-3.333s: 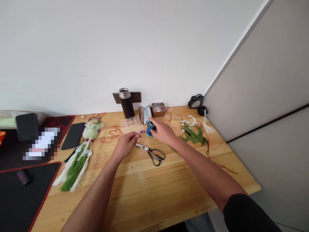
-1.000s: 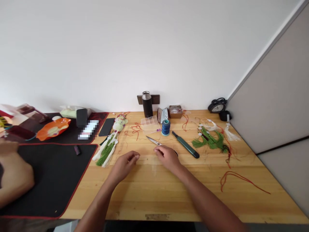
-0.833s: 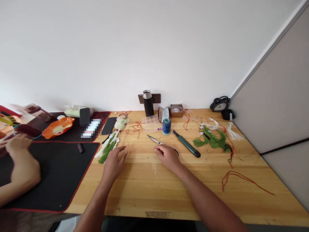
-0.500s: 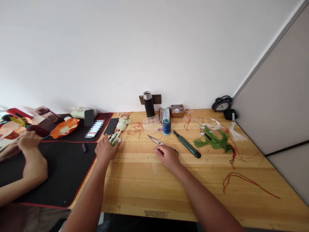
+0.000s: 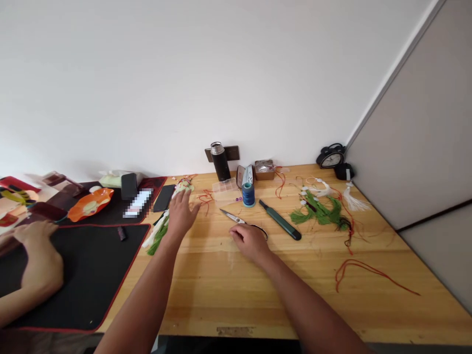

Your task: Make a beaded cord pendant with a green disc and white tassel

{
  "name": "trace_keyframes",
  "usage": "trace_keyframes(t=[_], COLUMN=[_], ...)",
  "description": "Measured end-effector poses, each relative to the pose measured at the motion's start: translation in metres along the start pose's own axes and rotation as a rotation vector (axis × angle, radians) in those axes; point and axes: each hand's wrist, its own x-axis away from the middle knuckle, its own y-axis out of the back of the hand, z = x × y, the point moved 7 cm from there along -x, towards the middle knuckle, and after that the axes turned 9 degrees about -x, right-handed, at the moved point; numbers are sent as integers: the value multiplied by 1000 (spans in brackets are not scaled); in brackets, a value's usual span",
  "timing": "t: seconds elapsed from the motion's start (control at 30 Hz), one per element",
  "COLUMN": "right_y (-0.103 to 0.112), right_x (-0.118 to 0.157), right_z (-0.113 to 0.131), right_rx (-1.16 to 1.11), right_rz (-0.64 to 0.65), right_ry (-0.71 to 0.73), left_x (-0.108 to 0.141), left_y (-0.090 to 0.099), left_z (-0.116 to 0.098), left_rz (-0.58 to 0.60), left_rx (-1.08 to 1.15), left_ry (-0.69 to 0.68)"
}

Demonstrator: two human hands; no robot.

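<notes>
My left hand (image 5: 181,214) is open, its fingers spread over the string of pale green and white beaded ornaments (image 5: 183,184) on the table. White and green tassels (image 5: 159,237) lie beside its wrist; the hand hides part of the string. My right hand (image 5: 251,244) rests on the wood with its fingers curled closed, and what they hold, if anything, is hidden. Just beyond it lie scissors (image 5: 236,218), blades pointing to the left, their black handle partly covered by the hand. A green utility knife (image 5: 280,220) and a blue thread spool (image 5: 249,195) are near.
Green tassels (image 5: 320,209), a white tassel (image 5: 354,197) and red cord (image 5: 368,265) lie at right. A black flask (image 5: 221,166), clear compartment box (image 5: 224,187) and alarm clock (image 5: 331,158) stand along the wall. At left, another person's forearm (image 5: 42,265) rests on a black mat (image 5: 96,265).
My left hand has lifted off the beaded string and moved right and forward, uncovering tassels to its left. My right hand stays by the scissors. The camera view has shifted slightly.
</notes>
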Motion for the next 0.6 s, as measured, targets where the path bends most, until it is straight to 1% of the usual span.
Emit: trace_keyframes(t=[0.07, 0.1, 0.2, 0.27, 0.3, 0.37, 0.43, 0.53, 0.6], right_y=[0, 0, 0, 0, 0, -1, 0, 1, 2], right_x=[0, 0, -1, -1, -1, -1, -1, -1, 0], right_z=[0, 1, 1, 1, 1, 1, 1, 2, 3], right_rx=[2, 3, 19, 36, 42, 49, 46, 41, 42], right_rz=[4, 6, 7, 10, 14, 23, 25, 23, 19], right_ry=[-1, -2, -4, -8, -10, -10, -11, -12, -15], left_x=[12, 22, 61, 82, 89, 95, 94, 92, 92], left_y=[-1, -5, -25, -36, -41, -46, -48, -45, -41], left_z=[-25, -36, -58, -70, -74, -80, -83, -82, -77], left_rz=[1, 36, 220, 316, 346, 382, 420, 472, 480], left_rx=[140, 222, 431, 513, 539, 553, 521, 479, 477], left_ry=[-129, -178, -244, -266, -266, -258, -251, -243, -229])
